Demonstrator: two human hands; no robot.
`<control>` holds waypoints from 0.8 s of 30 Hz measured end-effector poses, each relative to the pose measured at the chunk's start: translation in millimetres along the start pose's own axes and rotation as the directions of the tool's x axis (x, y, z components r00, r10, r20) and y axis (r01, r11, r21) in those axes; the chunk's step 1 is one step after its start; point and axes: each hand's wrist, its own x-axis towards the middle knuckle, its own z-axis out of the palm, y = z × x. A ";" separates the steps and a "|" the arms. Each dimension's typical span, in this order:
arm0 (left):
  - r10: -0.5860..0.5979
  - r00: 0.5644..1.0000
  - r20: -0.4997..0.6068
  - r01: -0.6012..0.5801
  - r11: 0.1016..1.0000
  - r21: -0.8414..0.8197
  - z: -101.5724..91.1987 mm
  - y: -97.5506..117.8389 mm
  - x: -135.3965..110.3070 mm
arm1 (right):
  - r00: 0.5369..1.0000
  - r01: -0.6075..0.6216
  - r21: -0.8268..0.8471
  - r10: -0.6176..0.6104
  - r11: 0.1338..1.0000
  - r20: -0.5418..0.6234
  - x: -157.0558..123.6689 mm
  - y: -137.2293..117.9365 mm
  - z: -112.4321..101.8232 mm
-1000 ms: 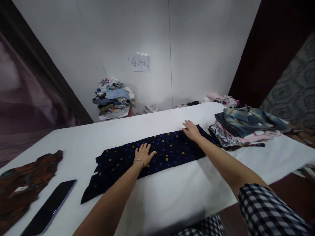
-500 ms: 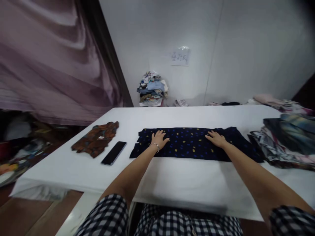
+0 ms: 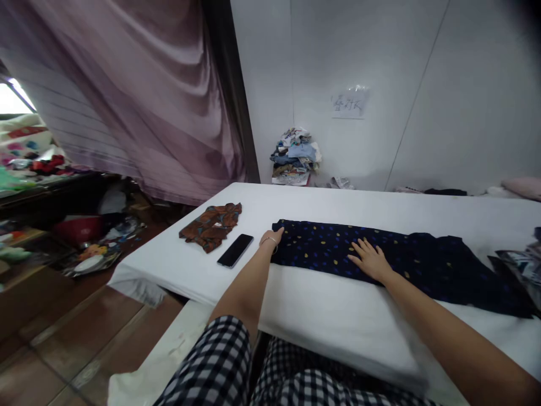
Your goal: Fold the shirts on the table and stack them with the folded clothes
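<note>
A long dark navy garment (image 3: 406,260) with blue and yellow dots lies folded lengthwise across the white table (image 3: 338,316). My left hand (image 3: 271,237) is at its left end, fingers curled over the cloth edge. My right hand (image 3: 369,258) lies flat on the middle of the garment, fingers spread. Both forearms are bare, with checked sleeves near the bottom of the view.
A black phone (image 3: 235,250) and a folded brown patterned garment (image 3: 211,224) lie left of the navy one. Folded clothes (image 3: 522,260) sit at the right edge. A clothes pile (image 3: 295,156) stands by the far wall. A purple curtain (image 3: 139,107) and floor clutter fill the left.
The view has swung left. My left hand slid along to the garment's left end and closed on its edge; my right hand moved left to the garment's middle.
</note>
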 end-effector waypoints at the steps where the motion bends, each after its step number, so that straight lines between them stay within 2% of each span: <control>1: -0.010 1.000 0.015 0.010 1.000 -0.011 2.0 2.3 3.6 | 0.999 -0.020 0.021 0.019 1.000 0.026 1.1 0.1 -3.5; 4: -0.022 0.999 0.046 0.024 0.999 -0.029 6.5 6.1 13.0 | 0.998 -0.054 0.102 0.050 0.993 0.045 5.5 -15.8 -23.6; 8: 0.012 0.997 0.070 -0.009 0.999 -0.037 9.1 7.8 17.3 | 0.996 0.087 0.230 -0.076 0.969 -0.054 14.6 -72.9 -45.2; 11: 0.066 0.996 0.056 -0.064 0.997 -0.036 8.6 9.5 12.1 | 0.984 0.179 0.278 -0.171 0.944 -0.052 21.1 -116.2 -41.2; 13: 0.103 0.994 0.038 -0.102 0.994 -0.031 6.5 11.0 6.6 | 0.975 0.219 0.260 -0.221 0.940 -0.020 22.7 -134.1 -30.2; 18: 0.186 0.982 0.023 -0.185 0.982 -0.023 -8.6 19.6 -4.1 | 0.963 0.256 0.223 -0.268 0.941 0.025 21.7 -142.8 -6.3; 21: 0.237 0.971 0.005 -0.237 0.971 -0.013 -18.8 36.4 -11.3 | 0.970 0.205 0.373 -0.238 0.905 0.043 26.4 -139.2 -8.9; 22: 0.256 0.967 -0.004 -0.256 0.967 -0.009 -20.0 45.4 -15.5 | 0.978 0.164 0.486 -0.205 0.858 0.033 29.0 -137.6 -12.4; 24: 0.301 0.954 -0.015 -0.301 0.954 -0.008 -16.7 68.6 -27.4 | 0.996 0.068 0.735 -0.093 0.675 -0.007 34.0 -132.5 -21.4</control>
